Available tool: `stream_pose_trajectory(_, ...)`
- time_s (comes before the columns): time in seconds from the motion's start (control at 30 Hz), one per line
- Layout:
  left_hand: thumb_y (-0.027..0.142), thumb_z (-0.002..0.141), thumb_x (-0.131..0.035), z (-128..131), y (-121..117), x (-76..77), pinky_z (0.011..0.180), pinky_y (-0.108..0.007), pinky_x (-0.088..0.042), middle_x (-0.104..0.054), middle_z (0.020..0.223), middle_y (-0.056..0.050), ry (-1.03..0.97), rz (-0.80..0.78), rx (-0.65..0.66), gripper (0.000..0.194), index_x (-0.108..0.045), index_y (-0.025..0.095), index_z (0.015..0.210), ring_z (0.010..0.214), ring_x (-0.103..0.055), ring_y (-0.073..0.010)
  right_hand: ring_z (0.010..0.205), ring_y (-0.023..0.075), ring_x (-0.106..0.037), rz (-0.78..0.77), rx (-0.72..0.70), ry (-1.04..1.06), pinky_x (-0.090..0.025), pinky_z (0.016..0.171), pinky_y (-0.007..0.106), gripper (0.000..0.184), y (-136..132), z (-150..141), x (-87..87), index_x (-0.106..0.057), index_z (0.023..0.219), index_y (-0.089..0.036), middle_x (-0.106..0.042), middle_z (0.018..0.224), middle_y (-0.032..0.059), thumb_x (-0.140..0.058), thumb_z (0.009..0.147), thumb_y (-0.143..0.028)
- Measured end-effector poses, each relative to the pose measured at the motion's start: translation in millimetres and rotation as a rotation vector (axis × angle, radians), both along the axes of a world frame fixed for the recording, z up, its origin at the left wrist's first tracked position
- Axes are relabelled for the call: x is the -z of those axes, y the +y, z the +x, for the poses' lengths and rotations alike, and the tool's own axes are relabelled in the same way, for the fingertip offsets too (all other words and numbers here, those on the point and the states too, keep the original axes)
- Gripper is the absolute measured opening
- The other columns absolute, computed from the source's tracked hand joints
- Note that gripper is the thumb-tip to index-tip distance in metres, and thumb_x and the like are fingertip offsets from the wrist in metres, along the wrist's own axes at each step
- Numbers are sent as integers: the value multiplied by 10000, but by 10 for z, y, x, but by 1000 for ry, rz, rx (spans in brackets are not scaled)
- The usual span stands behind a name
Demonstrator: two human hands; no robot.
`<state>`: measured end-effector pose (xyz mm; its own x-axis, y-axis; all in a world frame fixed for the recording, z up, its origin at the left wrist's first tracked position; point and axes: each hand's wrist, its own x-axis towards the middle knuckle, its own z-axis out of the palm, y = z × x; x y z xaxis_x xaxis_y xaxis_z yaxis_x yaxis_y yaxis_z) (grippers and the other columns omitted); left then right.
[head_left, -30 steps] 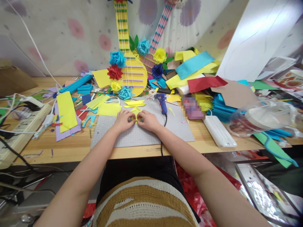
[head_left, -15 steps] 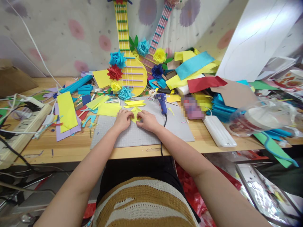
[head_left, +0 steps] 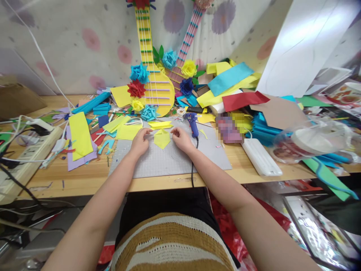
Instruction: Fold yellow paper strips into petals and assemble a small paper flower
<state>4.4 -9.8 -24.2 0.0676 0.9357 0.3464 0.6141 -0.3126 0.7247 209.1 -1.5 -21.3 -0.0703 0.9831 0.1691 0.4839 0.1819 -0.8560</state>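
Observation:
A folded yellow paper piece (head_left: 161, 139), pointed at its lower end, lies on the grey cutting mat (head_left: 158, 165). To its left is my left hand (head_left: 141, 141), fingers bent and apart, holding nothing. My right hand (head_left: 181, 139) rests on the other side, its fingers loosely curled and a small gap from the paper. Behind the piece sits another folded yellow paper strip (head_left: 160, 124). A blue glue gun (head_left: 193, 124) lies right of my right hand, its black cord running off the front edge. Flat yellow paper (head_left: 128, 132) is beside my left hand.
A yellow paper guitar (head_left: 162, 90) with paper flowers leans on the back wall. Coloured paper scraps (head_left: 231, 81) pile up at the right, near a white power bank-like block (head_left: 262, 156). A power strip (head_left: 34, 158) with cables stands at the left edge.
Both hands have let go of the folded yellow paper and moved apart, left hand leftward, right hand rightward. The paper now lies uncovered on the mat.

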Motion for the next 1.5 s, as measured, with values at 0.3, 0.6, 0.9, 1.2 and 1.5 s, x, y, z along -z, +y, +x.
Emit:
stream_pose_trajectory(0.3, 124, 694, -519, 180, 379, -292, 820, -296, -467, -633, 1012, -71, 185, -278, 41, 336, -540, 161, 1027, 898, -607, -159, 714, 116, -525, 4, -6, -79, -440, 726, 269, 267, -26, 14, 8, -541, 873, -200, -566, 858, 3, -421, 657, -100)
stream_pose_trajectory(0.6, 196, 580, -667, 406, 490, -325, 595, -246, -431, -638, 801, -13, 396, -481, -44, 486, -492, 185, 1033, 714, -598, -155, 757, 120, -537, 14, -9, -127, -452, 741, 271, 258, -51, 20, -25, -550, 870, -198, -570, 882, 17, -420, 671, -97)
stream_pose_trajectory(0.9, 192, 667, -591, 403, 392, -275, 593, -248, -436, -614, 704, 2, 136, -430, 8, 376, -494, 160, 1028, 628, -568, -131, 750, 110, -531, 29, -10, -133, -451, 759, 264, 268, -37, 13, 6, -560, 911, -182, -559, 906, 25, -425, 694, -103)
stream_pose_trajectory(1.2, 183, 706, -530, 558, 562, -398, 716, -269, -426, -668, 879, -40, 556, -185, 278, 177, -654, 183, 832, 797, -583, -168, 732, 117, -535, 20, 13, -121, -451, 772, 290, 257, -61, 18, -41, -574, 899, -178, -567, 922, 39, -434, 695, -109)
stream_pose_trajectory(1.5, 218, 634, -605, 584, 638, -496, 699, -250, -402, -658, 836, -39, 835, -253, 443, 152, -648, 197, 779, 818, -568, -188, 737, 121, -530, 52, -2, -126, -452, 741, 286, 259, -54, 41, -29, -583, 891, -179, -563, 911, 40, -439, 687, -109)
